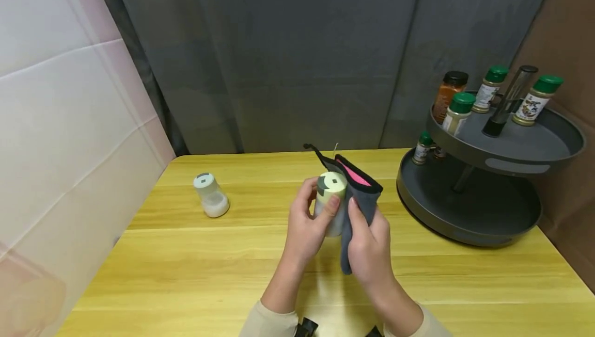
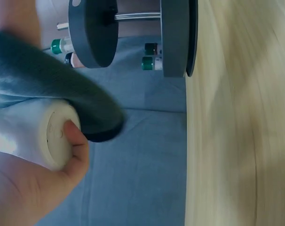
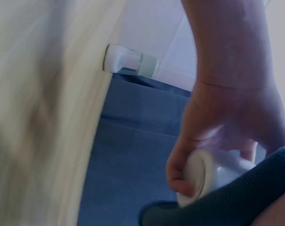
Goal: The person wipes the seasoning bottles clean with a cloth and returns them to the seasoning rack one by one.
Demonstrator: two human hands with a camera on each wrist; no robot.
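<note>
My left hand [image 1: 304,231] grips a seasoning shaker [image 1: 331,185] with a pale green lid, thumb on its near side. In the left wrist view a fingertip rests on the white base of the shaker [image 2: 60,136]. My right hand [image 1: 372,249] holds a grey cloth pouch [image 1: 364,200] with black edging and a pink lining, its thumb across the front. The pouch lies against the shaker's right side, and a black strap sticks out at its top. The right wrist view has the pouch [image 3: 232,200] overlapping part of the shaker.
A second shaker [image 1: 211,195], holding white contents, stands on the wooden table [image 1: 186,275] to the left. At the right, a two-tier dark turntable [image 1: 469,223] carries several spice jars, most with green caps. A grey curtain [image 1: 279,58] hangs behind the table.
</note>
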